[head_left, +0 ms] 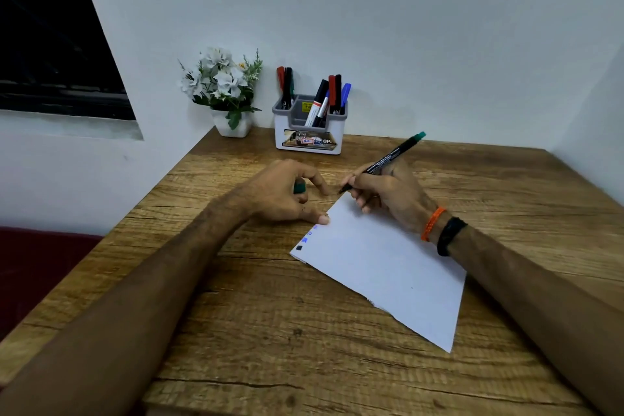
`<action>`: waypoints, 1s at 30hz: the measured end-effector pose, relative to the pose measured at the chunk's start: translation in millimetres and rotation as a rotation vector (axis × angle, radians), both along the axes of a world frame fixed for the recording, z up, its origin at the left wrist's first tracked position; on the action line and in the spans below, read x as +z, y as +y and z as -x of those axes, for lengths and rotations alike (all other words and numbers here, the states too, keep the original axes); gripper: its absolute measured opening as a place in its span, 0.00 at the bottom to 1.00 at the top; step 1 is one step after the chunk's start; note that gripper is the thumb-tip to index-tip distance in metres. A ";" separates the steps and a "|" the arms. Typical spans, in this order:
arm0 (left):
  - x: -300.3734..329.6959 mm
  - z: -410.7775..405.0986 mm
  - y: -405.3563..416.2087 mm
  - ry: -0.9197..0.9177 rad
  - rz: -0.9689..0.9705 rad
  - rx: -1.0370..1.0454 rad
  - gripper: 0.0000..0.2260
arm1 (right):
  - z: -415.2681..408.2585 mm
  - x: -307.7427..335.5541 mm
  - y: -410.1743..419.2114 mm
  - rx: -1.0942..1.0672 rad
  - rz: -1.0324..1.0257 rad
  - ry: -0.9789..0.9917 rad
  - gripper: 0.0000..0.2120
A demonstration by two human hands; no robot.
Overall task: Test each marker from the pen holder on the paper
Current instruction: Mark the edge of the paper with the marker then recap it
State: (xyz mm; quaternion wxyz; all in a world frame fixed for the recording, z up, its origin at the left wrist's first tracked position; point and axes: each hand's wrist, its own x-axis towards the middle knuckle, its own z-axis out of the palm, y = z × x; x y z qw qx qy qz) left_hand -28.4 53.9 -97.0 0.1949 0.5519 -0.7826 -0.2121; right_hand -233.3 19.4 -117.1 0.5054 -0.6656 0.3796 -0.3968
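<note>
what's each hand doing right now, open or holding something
Left hand: curled round a green marker cap.
Right hand: gripping the green marker, tip near the paper.

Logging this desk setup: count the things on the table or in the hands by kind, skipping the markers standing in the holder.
Pen holder: 1
Potted white flowers: 1
Sheet of paper: 1
Green marker, held by right hand: 1
Green cap, held by left hand: 1
Total: 5

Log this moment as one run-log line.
right hand: grips uncapped green marker, tip at paper corner | left hand: holds green cap | marks on paper edge | pen holder: markers remain
</note>
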 end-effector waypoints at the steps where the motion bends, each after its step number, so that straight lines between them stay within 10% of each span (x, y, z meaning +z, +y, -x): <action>1: -0.6 -0.3 0.0 0.003 -0.004 -0.007 0.19 | -0.1 -3.3 0.2 -0.005 0.005 0.018 0.08; 30: -4.3 -10.3 -9.0 -0.015 -0.127 -0.144 0.25 | -12.1 -8.5 16.0 0.008 0.212 0.262 0.08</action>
